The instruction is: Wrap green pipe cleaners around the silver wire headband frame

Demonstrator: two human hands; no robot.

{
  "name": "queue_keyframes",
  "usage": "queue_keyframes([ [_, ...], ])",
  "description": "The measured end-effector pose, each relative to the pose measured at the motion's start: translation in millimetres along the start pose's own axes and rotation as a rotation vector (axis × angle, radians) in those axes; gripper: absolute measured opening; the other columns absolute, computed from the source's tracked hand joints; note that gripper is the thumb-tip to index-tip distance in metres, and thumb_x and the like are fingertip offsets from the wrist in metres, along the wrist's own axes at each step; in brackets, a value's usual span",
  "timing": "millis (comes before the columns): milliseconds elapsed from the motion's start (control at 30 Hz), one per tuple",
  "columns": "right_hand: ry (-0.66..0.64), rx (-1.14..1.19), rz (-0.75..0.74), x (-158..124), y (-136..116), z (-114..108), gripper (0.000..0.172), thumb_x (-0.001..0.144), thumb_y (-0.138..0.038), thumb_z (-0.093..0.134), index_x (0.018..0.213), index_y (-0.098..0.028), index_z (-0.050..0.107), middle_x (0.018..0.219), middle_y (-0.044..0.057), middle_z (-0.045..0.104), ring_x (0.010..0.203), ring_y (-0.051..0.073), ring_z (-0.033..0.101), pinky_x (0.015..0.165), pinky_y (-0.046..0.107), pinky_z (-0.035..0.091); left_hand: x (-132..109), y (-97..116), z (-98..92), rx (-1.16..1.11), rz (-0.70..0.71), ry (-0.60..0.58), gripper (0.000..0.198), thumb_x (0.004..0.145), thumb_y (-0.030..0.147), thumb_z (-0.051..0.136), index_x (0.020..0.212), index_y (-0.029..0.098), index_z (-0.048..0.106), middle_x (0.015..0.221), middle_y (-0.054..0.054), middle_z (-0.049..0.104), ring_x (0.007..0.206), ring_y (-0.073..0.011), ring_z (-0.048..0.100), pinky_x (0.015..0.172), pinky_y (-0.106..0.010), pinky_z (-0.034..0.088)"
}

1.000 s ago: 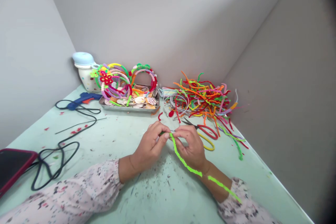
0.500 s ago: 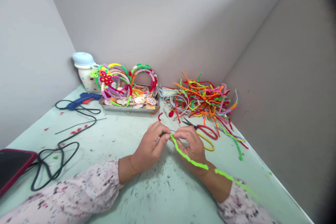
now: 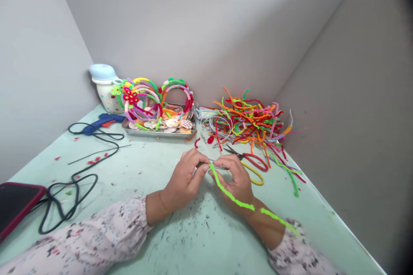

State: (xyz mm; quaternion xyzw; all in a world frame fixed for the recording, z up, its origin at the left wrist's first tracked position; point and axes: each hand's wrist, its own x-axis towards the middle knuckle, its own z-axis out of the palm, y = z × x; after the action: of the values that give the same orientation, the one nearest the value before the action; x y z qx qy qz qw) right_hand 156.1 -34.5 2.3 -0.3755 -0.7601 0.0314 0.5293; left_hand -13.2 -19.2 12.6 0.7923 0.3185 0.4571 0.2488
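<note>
My left hand [image 3: 187, 178] is closed, pinching the end of a bright green pipe cleaner [image 3: 234, 199] between thumb and forefinger. Beside it, my right hand [image 3: 237, 180] is curled, its forefinger and thumb around a thin grey metal band [image 3: 222, 167]. Most of that band is hidden by the fingers. From the fingertips, the pipe cleaner slants down across my right hand to the wrist. A further green length appears past a small gap, over the right wrist and sleeve; I cannot tell whether the two join. Just behind my right hand lie scissors [image 3: 254, 161] with red and yellow handles.
A metal tray [image 3: 155, 134] holds shells and colourful wrapped headbands [image 3: 142, 94]. Right of it sits a heap of pipe cleaners [image 3: 251, 116] with bare wire hoops [image 3: 221, 128]. A blue glue gun [image 3: 100, 123], black cord [image 3: 77, 176], lidded cup [image 3: 108, 90] and red-edged phone [image 3: 19, 204] are left.
The trailing green length over my right wrist has swung slightly. My right forefinger and thumb have parted a little, showing more of the grey band. My left hand stays put.
</note>
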Motion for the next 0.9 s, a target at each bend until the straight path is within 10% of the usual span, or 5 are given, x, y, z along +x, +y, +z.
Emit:
queue_keyframes([
  [900, -0.060, 0.085, 0.195, -2.6, -1.8, -0.7, 0.007, 0.083, -0.019, 0.062, 0.084, -0.021, 0.055, 0.082, 0.002, 0.057, 0.080, 0.018, 0.056, 0.072, 0.033, 0.046, 3.2, 2.0, -2.2, 0.067, 0.029, -0.073, 0.016, 0.094, 0.024, 0.040, 0.090, 0.019, 0.054, 0.086, -0.005, 0.056, 0.086, -0.0194, 0.050, 0.084, -0.036, 0.038],
])
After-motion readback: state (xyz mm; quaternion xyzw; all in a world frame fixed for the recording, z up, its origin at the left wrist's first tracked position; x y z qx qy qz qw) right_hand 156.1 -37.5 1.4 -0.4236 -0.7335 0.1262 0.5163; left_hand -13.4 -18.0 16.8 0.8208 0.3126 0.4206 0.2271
